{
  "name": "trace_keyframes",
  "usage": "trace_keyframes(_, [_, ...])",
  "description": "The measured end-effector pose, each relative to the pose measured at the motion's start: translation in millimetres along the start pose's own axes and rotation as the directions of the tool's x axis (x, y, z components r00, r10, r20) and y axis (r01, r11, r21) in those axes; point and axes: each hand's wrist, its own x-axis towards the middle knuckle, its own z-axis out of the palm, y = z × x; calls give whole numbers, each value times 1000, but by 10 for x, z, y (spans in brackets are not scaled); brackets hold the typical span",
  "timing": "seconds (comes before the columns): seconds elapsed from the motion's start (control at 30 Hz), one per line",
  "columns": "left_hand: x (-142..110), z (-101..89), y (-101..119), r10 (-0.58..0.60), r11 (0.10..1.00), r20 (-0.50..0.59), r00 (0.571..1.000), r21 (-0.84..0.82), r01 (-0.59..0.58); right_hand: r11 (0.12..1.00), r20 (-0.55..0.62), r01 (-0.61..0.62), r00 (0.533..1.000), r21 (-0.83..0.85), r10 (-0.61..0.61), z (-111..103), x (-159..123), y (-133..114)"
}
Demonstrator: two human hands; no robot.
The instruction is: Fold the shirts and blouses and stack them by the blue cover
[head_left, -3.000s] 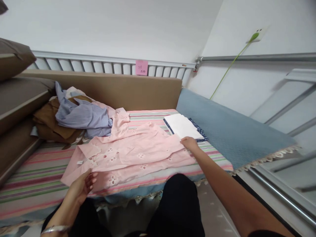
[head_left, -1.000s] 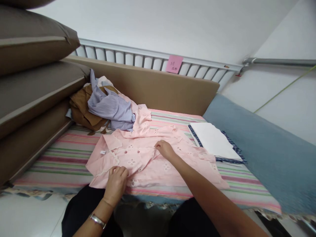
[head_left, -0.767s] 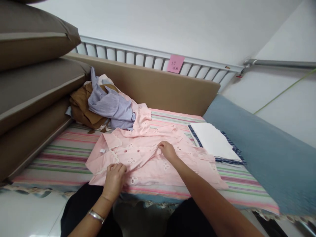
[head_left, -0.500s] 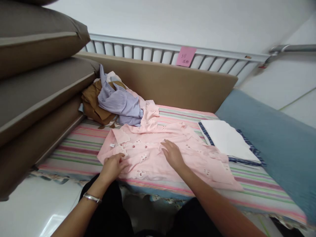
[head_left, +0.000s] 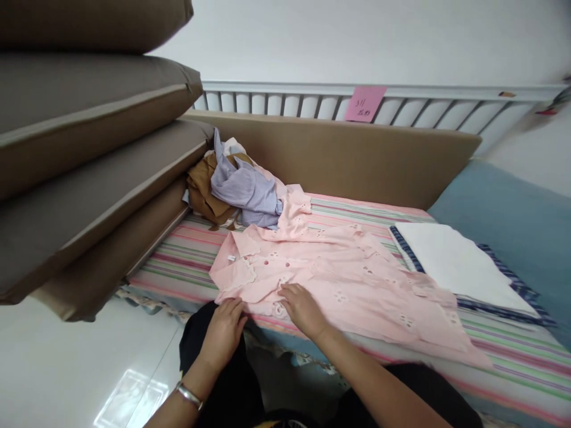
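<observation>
A pink blouse (head_left: 321, 279) with a scalloped collar, dark red buttons and cut-out flower patterns lies spread on the striped sheet (head_left: 187, 264), its collar toward the left. My left hand (head_left: 225, 330) rests at the near edge of the blouse, just below the collar, with fingers bent and the thumb apart. To its right, my right hand (head_left: 306, 312) touches the near front of the blouse, fingers spread and slightly curved over the cloth. Small creases show in the fabric between the hands. The undersides of both hands' fingertips are hidden.
Crumpled clothes, with a blue striped shirt (head_left: 250, 190) and a brown garment (head_left: 203, 193), lie at the back left. Stacked brown cushions (head_left: 102, 166) rise at the left. A folded white and navy cloth (head_left: 464, 267) lies right. Behind stand a tan panel (head_left: 348, 154) and a radiator (head_left: 294, 104).
My right hand has left the hem, pinched the blouse's middle, released it and moved near the collar. My left hand has shifted to the near edge. The view has swung left.
</observation>
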Motion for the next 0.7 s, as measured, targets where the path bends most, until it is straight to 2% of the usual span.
trace_keyframes(0.13, [51,-40,-210,-28,998,47,999,61,25,1000,42,3,999,31,-4,1,-29,30])
trace_keyframes(0.3, [2,-84,-389,-34,997,15,999,64,33,998,22,-18,1000,60,17,17,-5,61])
trace_keyframes(0.4, [-29,-44,-439,-25,998,-25,999,59,27,988,25,-49,999,146,46,-90,37,52])
trace_keyframes(0.53, [-17,-4,-459,-42,995,-87,995,88,50,959,85,-52,996,279,29,-279,33,51])
trace_keyframes(0.7, [8,-48,-492,-38,994,-98,994,101,48,964,137,10,989,264,-48,-277,-5,86])
